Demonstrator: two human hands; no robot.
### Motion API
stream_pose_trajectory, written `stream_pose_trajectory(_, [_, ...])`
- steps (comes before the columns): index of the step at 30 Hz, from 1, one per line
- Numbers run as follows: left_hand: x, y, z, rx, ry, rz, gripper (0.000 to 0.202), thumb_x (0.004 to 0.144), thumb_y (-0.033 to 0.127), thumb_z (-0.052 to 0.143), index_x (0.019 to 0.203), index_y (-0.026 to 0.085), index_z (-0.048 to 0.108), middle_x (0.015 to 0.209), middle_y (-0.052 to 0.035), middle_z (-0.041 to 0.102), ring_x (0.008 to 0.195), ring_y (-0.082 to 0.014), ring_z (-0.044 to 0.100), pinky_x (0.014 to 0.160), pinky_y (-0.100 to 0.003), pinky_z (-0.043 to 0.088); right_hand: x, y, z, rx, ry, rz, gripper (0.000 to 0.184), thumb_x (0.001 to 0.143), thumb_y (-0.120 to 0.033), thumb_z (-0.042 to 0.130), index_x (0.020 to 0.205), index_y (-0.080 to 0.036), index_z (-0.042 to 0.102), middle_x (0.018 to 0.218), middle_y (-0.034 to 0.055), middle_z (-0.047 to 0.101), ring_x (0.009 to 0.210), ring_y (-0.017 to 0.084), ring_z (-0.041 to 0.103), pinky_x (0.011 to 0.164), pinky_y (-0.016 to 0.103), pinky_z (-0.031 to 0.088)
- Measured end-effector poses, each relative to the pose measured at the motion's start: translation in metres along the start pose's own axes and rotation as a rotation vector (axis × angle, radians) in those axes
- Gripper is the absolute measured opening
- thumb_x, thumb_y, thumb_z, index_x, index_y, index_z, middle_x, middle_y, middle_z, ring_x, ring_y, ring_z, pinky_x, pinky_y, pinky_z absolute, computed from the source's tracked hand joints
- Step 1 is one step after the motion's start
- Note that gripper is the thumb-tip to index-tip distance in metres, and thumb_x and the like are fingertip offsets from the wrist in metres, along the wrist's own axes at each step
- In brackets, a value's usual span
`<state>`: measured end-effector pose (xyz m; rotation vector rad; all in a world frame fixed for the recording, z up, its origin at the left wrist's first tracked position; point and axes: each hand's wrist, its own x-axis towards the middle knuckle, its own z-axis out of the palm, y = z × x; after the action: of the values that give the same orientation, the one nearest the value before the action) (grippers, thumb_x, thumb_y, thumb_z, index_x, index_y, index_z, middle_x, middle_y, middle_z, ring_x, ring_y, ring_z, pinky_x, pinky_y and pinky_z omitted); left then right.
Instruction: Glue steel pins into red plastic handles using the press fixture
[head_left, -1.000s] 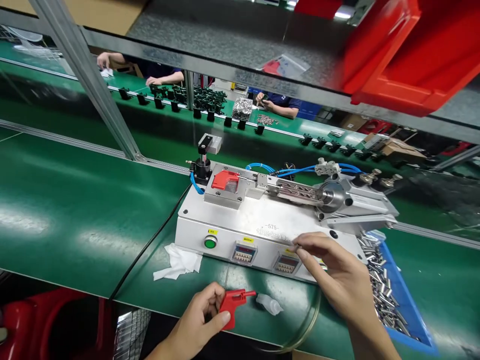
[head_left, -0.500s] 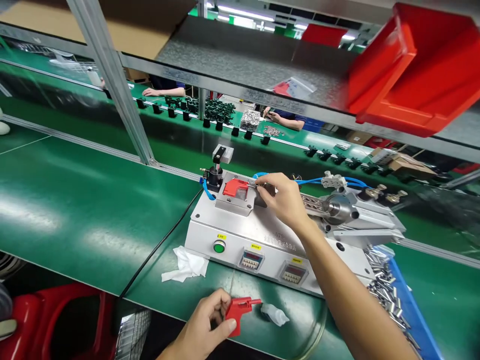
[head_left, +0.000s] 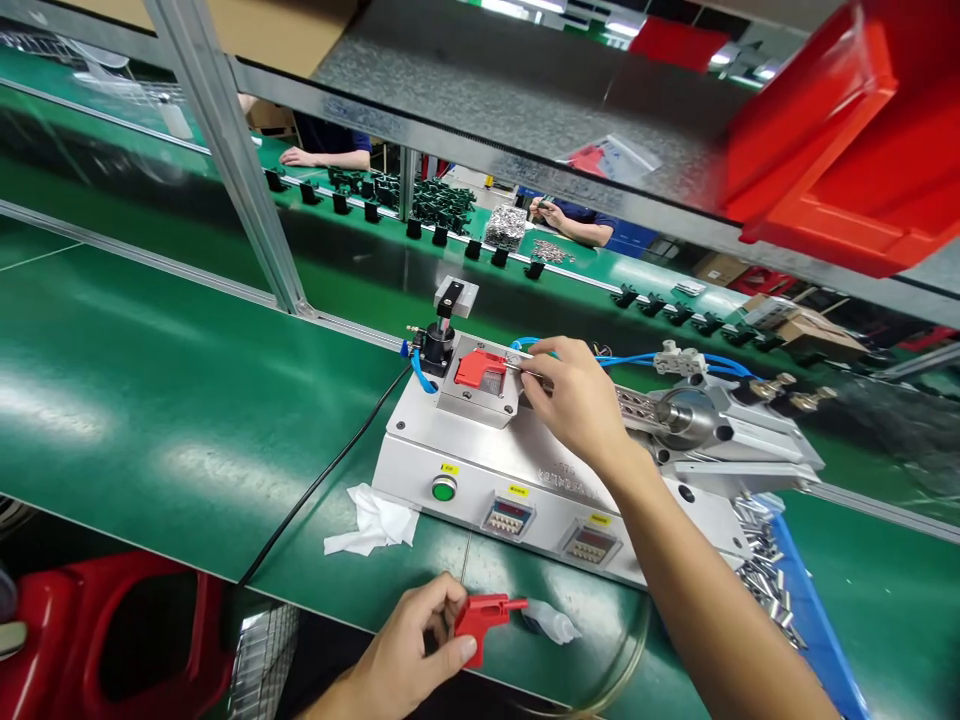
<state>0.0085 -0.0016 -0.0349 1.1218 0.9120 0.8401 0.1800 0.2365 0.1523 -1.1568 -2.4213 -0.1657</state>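
Note:
My left hand grips a red gun-shaped plastic part near the bench's front edge, its thin barrel pointing right. A second red gun-shaped part lies flat in the metal fixture block on top of the bench machine. At that part's right end, my right hand has its fingers pinched around a thin silvery metal piece, mostly hidden by the fingertips. Right of the fixture, my forearm crosses over the machine's front. Below the machine lies a small translucent bottle.
A clamp post rises behind the fixture; a pneumatic cylinder is at the right. A blue bin holds metal tubes. White tissue and a black cable lie left. Overhead hangs a shelf with a red bin. Co-workers' hands show beyond.
The camera view has shifted slightly, moving the machine a little right in the picture. Both hands keep their grips, the right one still at the fixture.

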Motion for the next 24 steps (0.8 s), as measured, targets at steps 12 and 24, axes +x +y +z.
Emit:
stream_pose_trajectory(12, [0.000,0.002,0.001,-0.019,0.017,0.023,0.035,0.093,0.050,0.071,0.098,0.017,0.062,0.088,-0.0042,0.065,0.077,-0.0152,0.058,0.071,-0.025,0.047,0.040,-0.016,0.009,0.053,-0.185,-0.047,0.013,0.096,-0.014,0.061,0.090,-0.014,0.073,0.120,0.0160,0.066,0.117,0.032,0.057,0.095,0.046,0.051])
stream_pose_trajectory(24, [0.002,0.006,-0.002,-0.044,0.027,0.041,0.032,0.092,0.046,0.073,0.095,0.017,0.060,0.087,-0.0025,0.062,0.077,-0.0139,0.056,0.071,-0.025,0.045,-0.045,0.000,-0.049,0.237,0.076,0.027,0.010,0.099,-0.030,0.065,0.100,-0.023,0.072,0.104,0.0087,0.073,0.097,0.026,0.071,0.086,0.040,0.058])
